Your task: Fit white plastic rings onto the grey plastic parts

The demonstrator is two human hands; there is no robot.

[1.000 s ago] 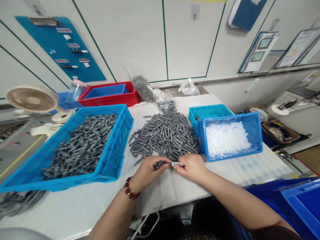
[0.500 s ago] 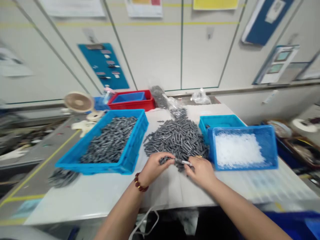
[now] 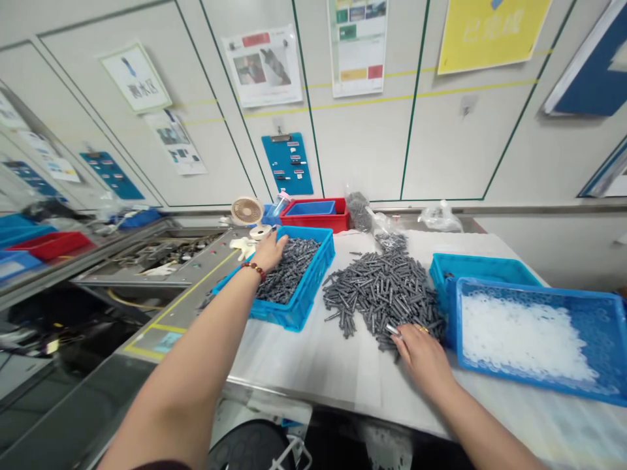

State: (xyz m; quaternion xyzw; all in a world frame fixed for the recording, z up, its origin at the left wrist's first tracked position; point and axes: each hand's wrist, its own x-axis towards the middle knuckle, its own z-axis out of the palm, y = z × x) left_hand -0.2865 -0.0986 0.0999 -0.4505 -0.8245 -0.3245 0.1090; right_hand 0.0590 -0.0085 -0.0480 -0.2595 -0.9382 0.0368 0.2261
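My left hand (image 3: 268, 252), with a beaded bracelet at the wrist, reaches over the blue crate (image 3: 307, 297) of small dark grey plastic parts (image 3: 292, 269). Its fingers are stretched out and apart near the crate's far left side, with no part visible in them. At the front of a loose heap of the same grey parts (image 3: 386, 284), my right hand (image 3: 422, 352) is closed on a short, light-coloured metallic rod (image 3: 392, 329). Only the rod's tip shows beyond the thumb and fingers; the rest is hidden.
Right of the heap, a blue bin (image 3: 607, 326) of small white rings leans on a turquoise bin (image 3: 490, 266). Behind stand a red bin (image 3: 337, 222), bags of grey parts (image 3: 359, 212) and a small fan (image 3: 247, 210). A black round stool (image 3: 252, 444) is below the table edge.
My left hand has left the heap and moved leftward over the crate, opening. My right hand stays by the heap with the rod. The view has turned left.
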